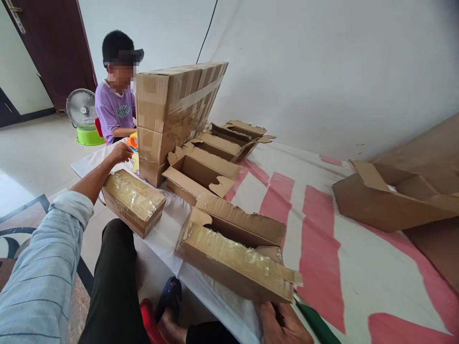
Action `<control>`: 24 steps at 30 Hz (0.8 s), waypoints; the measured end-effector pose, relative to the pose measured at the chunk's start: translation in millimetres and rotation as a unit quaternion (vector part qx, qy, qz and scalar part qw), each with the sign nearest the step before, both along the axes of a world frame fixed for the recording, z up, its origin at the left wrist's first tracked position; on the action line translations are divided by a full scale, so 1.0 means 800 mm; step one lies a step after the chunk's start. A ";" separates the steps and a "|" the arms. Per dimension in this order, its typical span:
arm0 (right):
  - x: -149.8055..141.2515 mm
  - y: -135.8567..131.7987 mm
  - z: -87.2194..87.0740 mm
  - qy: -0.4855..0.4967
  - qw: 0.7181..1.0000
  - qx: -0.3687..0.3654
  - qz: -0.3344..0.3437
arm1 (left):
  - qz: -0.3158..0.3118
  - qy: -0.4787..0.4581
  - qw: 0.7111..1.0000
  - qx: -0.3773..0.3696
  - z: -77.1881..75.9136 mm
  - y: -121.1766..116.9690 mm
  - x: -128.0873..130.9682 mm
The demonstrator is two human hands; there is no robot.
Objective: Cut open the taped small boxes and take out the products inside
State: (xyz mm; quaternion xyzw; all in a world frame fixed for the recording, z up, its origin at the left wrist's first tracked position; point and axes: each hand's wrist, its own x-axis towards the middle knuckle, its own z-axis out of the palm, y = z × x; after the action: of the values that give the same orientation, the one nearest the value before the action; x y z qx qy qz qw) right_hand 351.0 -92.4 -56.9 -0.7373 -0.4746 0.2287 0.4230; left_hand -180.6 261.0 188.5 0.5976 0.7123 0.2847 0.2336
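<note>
My left hand [122,153] is stretched forward beside a tall stack of taped cartons [152,105]. Its fingers are closed near an orange and yellow object [132,140] with a bit of blue; what they hold is too small to tell. Low in the view, my right hand [283,322] is curled at the near bottom edge of an open cardboard box [236,260], its fingers partly hidden by it. Shiny tape covers the box's near side and its flaps stand up. A closed, taped carton [134,198] lies between my left forearm and this box.
Several open boxes [204,172] stand in a row behind. Another open carton [380,200] sits at right on the red-and-white cloth [319,253]. A person in a purple shirt [114,110] sits beyond the stack, near a fan [82,110]. Something green [315,320] lies by my right hand.
</note>
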 end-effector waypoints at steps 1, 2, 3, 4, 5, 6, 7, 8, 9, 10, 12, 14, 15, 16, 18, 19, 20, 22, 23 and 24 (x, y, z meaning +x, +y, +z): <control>-0.003 0.001 0.004 0.003 1.000 0.006 0.003 | 0.016 0.014 1.000 0.019 0.006 -0.007 -0.001; -0.006 0.002 0.007 0.006 1.000 0.016 -0.001 | 0.035 0.033 0.998 0.039 0.013 -0.015 -0.003; -0.010 0.004 0.010 0.011 1.000 0.028 -0.007 | 0.054 0.057 0.995 0.060 0.020 -0.026 -0.004; -0.014 0.004 0.012 0.015 0.999 0.039 -0.012 | 0.069 0.082 0.991 0.082 0.027 -0.038 -0.005; -0.018 0.005 0.015 0.020 0.998 0.050 -0.015 | 0.072 0.102 0.987 0.105 0.033 -0.052 -0.003; -0.022 0.006 0.017 0.025 0.998 0.060 -0.012 | 0.064 0.113 0.983 0.127 0.038 -0.068 0.001; -0.026 0.007 0.019 0.030 0.997 0.076 -0.013 | 0.041 0.113 0.981 0.153 0.041 -0.085 0.008; -0.029 0.008 0.021 0.041 0.995 0.094 -0.011 | 0.008 0.108 0.978 0.177 0.043 -0.102 0.018; -0.031 0.010 0.022 0.051 0.992 0.113 -0.007 | -0.026 0.100 0.975 0.195 0.044 -0.119 0.030; -0.032 0.012 0.022 0.060 0.988 0.139 -0.004 | -0.063 0.090 0.973 0.202 0.043 -0.135 0.045; -0.032 0.020 0.022 0.066 0.980 0.186 0.023 | -0.153 0.068 0.968 0.185 0.037 -0.164 0.079; -0.032 0.032 0.022 0.062 0.971 0.222 0.060 | -0.245 0.053 0.954 0.161 0.026 -0.187 0.117; -0.032 0.039 0.024 0.060 0.967 0.233 0.078 | -0.285 0.050 0.945 0.151 0.019 -0.196 0.136; -0.033 0.045 0.025 0.060 0.965 0.237 0.097 | -0.321 0.049 0.935 0.144 0.011 -0.202 0.154; -0.035 0.058 0.032 0.076 0.963 0.225 0.130 | -0.371 0.052 0.917 0.136 -0.005 -0.207 0.186; -0.037 0.063 0.036 0.090 0.962 0.212 0.145 | -0.385 0.056 0.912 0.132 -0.012 -0.208 0.199; -0.039 0.066 0.040 0.106 0.962 0.198 0.156 | -0.394 0.062 0.908 0.125 -0.019 -0.208 0.208; -0.042 0.069 0.045 0.131 0.961 0.174 0.168 | -0.399 0.076 0.907 0.111 -0.028 -0.211 0.220; -0.044 0.067 0.046 0.138 0.962 0.167 0.168 | -0.397 0.078 0.908 0.107 -0.031 -0.215 0.221; -0.045 0.065 0.046 0.142 0.962 0.162 0.166 | -0.395 0.072 0.909 0.109 -0.033 -0.220 0.221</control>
State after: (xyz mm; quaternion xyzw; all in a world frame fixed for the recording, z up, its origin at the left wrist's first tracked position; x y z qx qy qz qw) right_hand 314.9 -40.7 -19.9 -0.5301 -0.5559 0.3179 0.5558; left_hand -3.5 84.8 162.4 0.8706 0.3974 0.2012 0.2090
